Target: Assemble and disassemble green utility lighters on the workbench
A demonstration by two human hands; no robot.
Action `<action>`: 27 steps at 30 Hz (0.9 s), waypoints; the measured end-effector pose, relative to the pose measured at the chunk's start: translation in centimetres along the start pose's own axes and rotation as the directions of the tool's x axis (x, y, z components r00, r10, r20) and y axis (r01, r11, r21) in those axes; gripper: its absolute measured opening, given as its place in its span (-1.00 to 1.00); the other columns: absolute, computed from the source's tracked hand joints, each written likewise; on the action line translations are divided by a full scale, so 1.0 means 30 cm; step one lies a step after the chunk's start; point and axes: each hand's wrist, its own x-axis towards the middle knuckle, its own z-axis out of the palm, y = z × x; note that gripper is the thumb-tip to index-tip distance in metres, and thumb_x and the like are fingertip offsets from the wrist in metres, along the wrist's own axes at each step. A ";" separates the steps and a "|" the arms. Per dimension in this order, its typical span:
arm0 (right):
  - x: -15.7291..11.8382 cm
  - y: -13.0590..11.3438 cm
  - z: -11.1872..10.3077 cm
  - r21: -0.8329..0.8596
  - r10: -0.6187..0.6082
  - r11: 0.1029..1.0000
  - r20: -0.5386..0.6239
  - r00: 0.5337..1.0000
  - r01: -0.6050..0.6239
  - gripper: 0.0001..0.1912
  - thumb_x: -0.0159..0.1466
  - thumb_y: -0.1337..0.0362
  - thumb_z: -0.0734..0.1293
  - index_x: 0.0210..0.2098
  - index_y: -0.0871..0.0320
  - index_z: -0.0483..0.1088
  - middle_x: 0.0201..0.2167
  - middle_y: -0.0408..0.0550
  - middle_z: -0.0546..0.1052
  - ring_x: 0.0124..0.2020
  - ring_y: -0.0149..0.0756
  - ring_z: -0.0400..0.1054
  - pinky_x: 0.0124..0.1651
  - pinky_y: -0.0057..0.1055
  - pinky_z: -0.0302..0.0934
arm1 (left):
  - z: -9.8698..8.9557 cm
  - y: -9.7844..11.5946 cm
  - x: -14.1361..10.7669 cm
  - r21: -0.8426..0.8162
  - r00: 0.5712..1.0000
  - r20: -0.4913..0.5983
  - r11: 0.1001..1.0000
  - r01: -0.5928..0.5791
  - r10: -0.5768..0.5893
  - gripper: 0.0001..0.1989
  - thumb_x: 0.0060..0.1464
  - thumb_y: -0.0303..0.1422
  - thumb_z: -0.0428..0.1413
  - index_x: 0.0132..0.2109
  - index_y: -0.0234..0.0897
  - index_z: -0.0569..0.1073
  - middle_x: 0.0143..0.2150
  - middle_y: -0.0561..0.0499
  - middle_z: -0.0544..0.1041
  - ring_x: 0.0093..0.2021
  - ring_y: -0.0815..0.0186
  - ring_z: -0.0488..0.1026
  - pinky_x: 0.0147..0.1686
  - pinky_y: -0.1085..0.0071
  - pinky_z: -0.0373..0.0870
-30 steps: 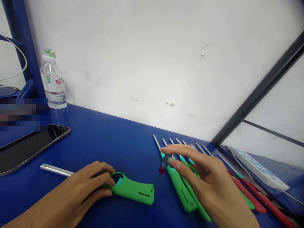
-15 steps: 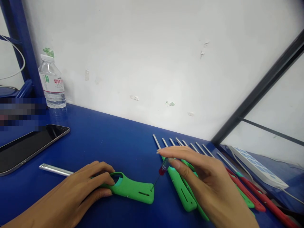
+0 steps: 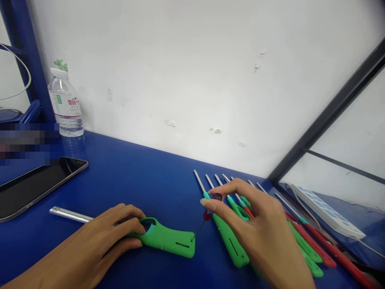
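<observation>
Our left fingers (image 3: 134, 228) grip the green lighter (image 3: 168, 240); our right fingers (image 3: 224, 210) pinch the screwdriver (image 3: 207, 215) at its end hole, depth unclear.

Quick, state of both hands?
Left hand: closed on the green lighter.
Right hand: closed, pinching the small screwdriver, its tip at the lighter's end hole.
</observation>
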 end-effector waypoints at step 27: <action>0.002 0.038 -0.017 -0.130 -0.117 0.984 0.066 0.991 0.124 -0.72 0.64 0.31 0.37 0.06 -0.22 0.69 0.04 -0.35 0.82 0.06 -0.26 0.76 0.15 -0.39 0.55 | -0.004 -0.036 -0.008 0.034 0.999 0.038 0.999 -0.022 0.021 -0.50 0.67 0.15 0.03 -0.07 0.04 0.71 0.12 0.09 0.76 -0.01 0.25 0.76 0.02 0.47 0.70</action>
